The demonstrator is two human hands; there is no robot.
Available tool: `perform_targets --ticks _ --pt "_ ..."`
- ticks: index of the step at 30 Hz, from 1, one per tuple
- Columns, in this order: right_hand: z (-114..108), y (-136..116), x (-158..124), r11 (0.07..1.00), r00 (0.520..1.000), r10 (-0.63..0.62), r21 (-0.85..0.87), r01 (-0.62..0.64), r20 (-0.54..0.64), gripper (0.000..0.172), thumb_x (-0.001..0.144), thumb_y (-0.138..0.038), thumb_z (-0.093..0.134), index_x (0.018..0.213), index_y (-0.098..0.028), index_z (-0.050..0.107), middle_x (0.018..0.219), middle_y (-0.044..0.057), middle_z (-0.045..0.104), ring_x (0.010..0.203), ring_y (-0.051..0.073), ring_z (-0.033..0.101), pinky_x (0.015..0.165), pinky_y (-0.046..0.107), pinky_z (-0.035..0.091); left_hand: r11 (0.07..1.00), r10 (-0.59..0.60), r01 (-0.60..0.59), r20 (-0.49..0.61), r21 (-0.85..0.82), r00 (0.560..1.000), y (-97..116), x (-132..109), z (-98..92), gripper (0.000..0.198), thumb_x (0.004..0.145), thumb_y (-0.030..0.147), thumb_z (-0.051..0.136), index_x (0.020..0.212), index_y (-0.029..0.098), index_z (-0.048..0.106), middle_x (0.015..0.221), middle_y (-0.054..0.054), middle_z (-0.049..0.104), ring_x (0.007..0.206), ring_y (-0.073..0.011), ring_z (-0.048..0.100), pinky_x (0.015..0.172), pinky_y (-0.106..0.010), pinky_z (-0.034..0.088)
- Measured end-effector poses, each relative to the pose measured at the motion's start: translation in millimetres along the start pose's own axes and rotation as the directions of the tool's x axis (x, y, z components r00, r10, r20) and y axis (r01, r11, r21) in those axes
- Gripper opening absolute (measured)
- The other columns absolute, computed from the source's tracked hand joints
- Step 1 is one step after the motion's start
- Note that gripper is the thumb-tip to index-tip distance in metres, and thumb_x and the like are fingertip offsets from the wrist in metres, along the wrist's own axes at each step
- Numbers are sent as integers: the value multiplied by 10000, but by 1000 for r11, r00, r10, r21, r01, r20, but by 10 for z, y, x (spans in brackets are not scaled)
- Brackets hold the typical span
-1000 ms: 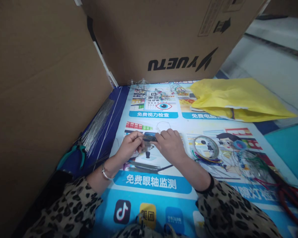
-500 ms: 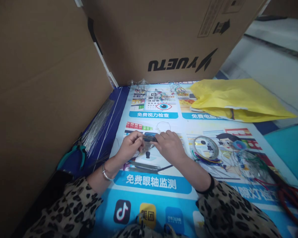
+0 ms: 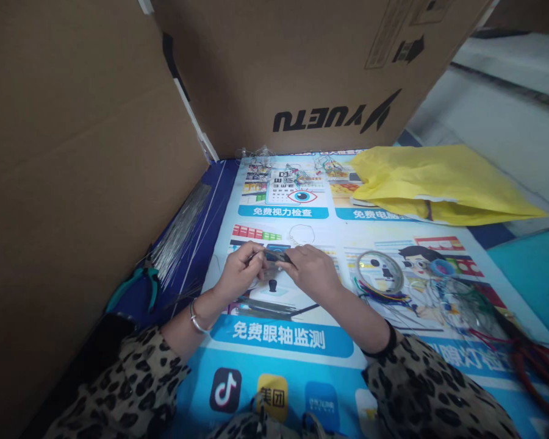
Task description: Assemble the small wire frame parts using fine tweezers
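Note:
My left hand point(image 3: 242, 268) is closed, thumb and index finger pinching one end of a short dark bundle of thin wire point(image 3: 277, 255). At its other end, my right hand point(image 3: 313, 268) has its fingers curled over the bundle, hiding that end. The bundle lies nearly level between the two hands, above the printed mat point(image 3: 274, 335). Just beyond the fingers rests a thin wire loop point(image 3: 302, 235). Below the hands, several straight dark wires point(image 3: 269, 308) lie side by side on the mat.
Left stand teal-handled pliers point(image 3: 135, 286) and a sheaf of silvery wires point(image 3: 178, 238). Right are a tape roll point(image 3: 379, 272), coloured wires point(image 3: 384, 297), a clear tangle point(image 3: 466, 305) and red-handled scissors point(image 3: 537, 366). Behind lie a yellow bag point(image 3: 448, 183) and wire tangles point(image 3: 297, 175); cardboard walls point(image 3: 302, 67) enclose the back and left.
My right hand has turned slightly, its fingers lower over the bundle. The bundle now tilts a little down toward the right. My left hand keeps nearly the same place.

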State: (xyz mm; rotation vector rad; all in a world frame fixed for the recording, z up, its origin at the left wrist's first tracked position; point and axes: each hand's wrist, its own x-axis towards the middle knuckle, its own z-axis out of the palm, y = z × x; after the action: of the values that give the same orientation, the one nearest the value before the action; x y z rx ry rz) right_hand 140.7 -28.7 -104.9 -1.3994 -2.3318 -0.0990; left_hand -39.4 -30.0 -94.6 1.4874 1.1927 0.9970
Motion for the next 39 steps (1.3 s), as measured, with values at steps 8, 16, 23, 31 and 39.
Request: perform_targets --ticks 8,16,23,31,39 --pt "34 61 -12 997 997 -17 -71 12 -70 336 851 -456 429 780 -176 601 724 57 585 744 181 456 660 287 267 975 -123 128 39 -181 992 45 36 11 192 783 346 516 760 159 480 573 44 539 397 -46 466 418 -165 360" --pt "-10 56 -12 993 995 -57 -108 48 -83 303 843 -438 449 816 -176 600 740 60 553 770 194 411 682 312 245 992 -103 105 37 -66 994 54 34 15 173 795 326 502 787 153 496 573 40 530 407 -53 474 425 -170 367" --pt "18 60 -10 997 996 -39 -71 33 -80 315 834 -450 463 823 -173 612 738 61 562 767 189 425 684 309 256 994 -84 89 80 -63 993 18 42 17 181 808 337 489 803 155 485 590 44 519 424 -49 472 445 -171 375" --pt "-35 151 11 996 996 -83 33 81 41 328 829 -467 469 833 -177 623 755 59 585 776 176 456 678 289 271 992 -72 93 219 -88 973 -87 88 -17 186 838 337 461 884 157 476 694 22 546 516 -55 518 503 -177 395" --pt "-278 202 82 984 978 -162 -55 171 134 350 831 -484 457 856 -177 623 765 62 573 793 187 448 681 303 247 1000 -17 20 294 -8 956 -74 85 -22 176 869 321 396 853 157 460 673 21 534 541 -63 510 551 -193 407"
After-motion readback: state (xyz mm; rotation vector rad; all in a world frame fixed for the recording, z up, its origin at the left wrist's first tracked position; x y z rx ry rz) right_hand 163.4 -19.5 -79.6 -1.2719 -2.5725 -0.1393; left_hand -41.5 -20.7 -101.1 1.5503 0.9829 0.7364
